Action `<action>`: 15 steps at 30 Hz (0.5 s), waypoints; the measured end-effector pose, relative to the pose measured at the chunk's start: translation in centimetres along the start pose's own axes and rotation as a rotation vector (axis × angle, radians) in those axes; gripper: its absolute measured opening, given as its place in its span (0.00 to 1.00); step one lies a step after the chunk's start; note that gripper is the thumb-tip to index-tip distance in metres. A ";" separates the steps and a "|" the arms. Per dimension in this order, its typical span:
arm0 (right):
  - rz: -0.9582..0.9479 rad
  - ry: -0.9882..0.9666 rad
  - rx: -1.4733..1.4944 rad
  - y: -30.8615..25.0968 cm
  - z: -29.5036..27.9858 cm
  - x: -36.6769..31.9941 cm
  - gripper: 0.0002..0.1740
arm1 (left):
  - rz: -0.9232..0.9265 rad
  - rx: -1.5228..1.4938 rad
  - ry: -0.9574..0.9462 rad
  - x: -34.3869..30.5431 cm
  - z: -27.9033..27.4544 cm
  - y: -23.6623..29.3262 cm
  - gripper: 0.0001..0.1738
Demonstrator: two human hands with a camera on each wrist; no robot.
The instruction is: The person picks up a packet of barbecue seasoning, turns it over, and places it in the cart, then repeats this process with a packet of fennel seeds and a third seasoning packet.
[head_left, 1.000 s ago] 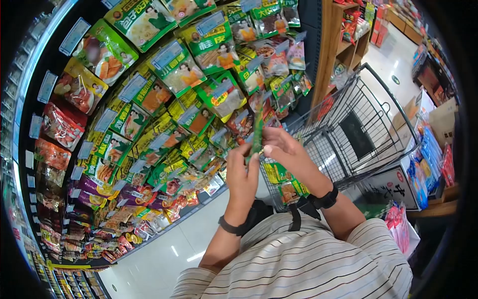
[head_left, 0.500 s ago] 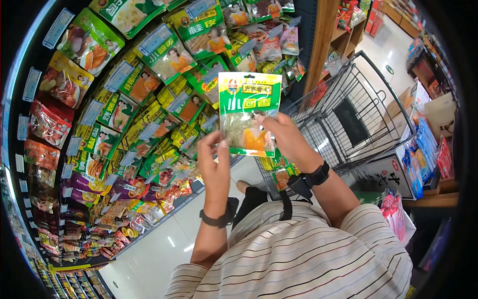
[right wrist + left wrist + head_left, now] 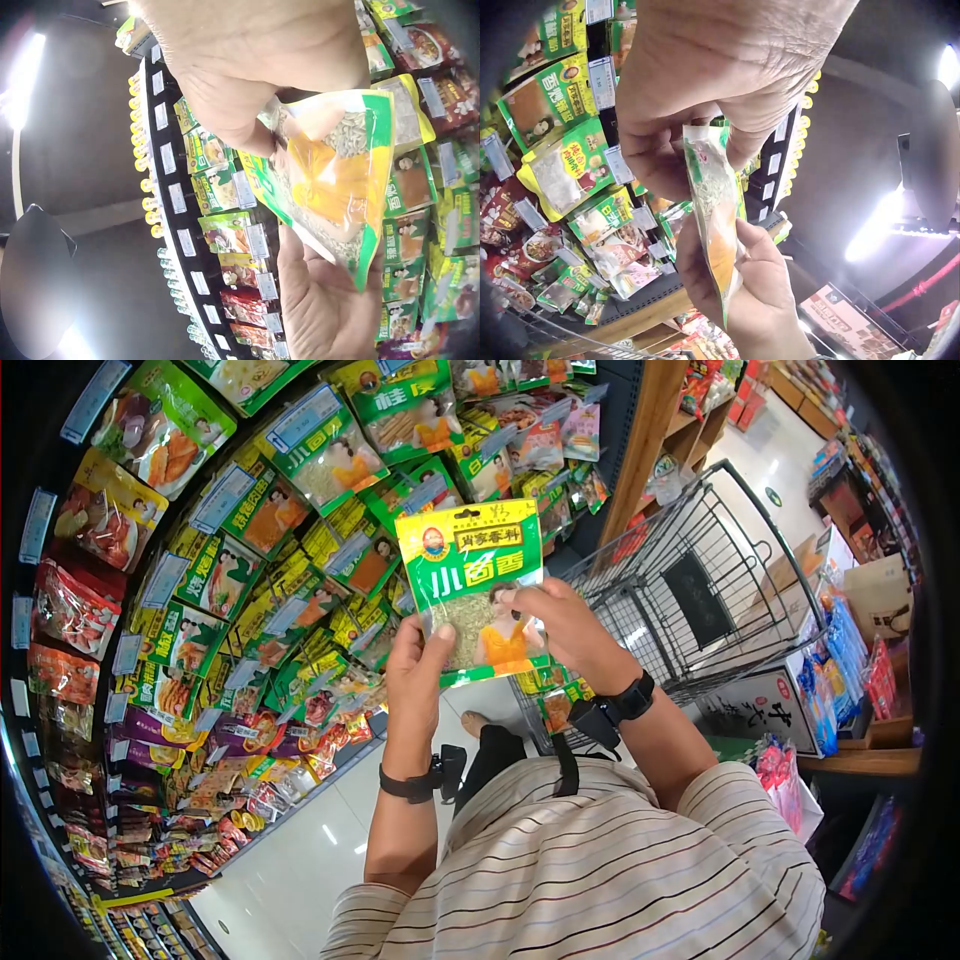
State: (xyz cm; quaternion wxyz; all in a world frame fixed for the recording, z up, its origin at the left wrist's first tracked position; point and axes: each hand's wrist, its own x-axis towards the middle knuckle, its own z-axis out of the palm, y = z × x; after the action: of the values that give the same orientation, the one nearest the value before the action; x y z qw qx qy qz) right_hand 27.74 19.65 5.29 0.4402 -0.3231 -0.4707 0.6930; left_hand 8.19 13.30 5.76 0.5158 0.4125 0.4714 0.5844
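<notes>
Left hand (image 3: 413,672) and right hand (image 3: 582,640), fingers curled behind and thumbs in front, pinch a seasoning packet (image 3: 468,595) between them by opposite sides, apparently so its printed face reads clearly. The shopping cart (image 3: 700,600) stands beyond, rightward; farther off, hanging packets (image 3: 335,468) face outward, presumably for display.

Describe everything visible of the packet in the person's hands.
The packet is glossy and plastic-looking: yellow top with a hang hole, green below with Chinese characters, a clear area showing pale greenish seed-like bits, and a printed figure in orange. Its front faces the head camera, print right way up, slightly tilted, before the hanging packets. The left hand grips its lower left, thumb on the front; the right hand holds its right edge.
</notes>
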 end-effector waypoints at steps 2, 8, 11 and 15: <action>-0.134 -0.037 -0.280 -0.7 0.0 0.1 0.12 | -0.039 0.046 0.016 0.0 0.0 0.5 0.19; 0.154 -0.072 0.075 -0.5 2.0 2.7 0.14 | -0.042 0.024 0.018 0.8 -1.6 0.8 0.23; 0.073 -0.133 0.031 -0.3 2.6 4.3 0.17 | -0.009 0.024 0.082 1.3 -2.2 1.8 0.24; -0.075 -0.135 -0.048 -2.5 2.5 7.0 0.22 | 0.082 0.025 0.167 2.9 -5.0 2.8 0.22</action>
State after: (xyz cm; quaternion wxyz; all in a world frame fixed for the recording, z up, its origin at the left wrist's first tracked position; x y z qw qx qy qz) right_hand 23.54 25.55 8.21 0.4251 -0.2685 -0.5276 0.6847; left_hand 2.34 15.44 7.44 0.4452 0.3878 0.5027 0.6314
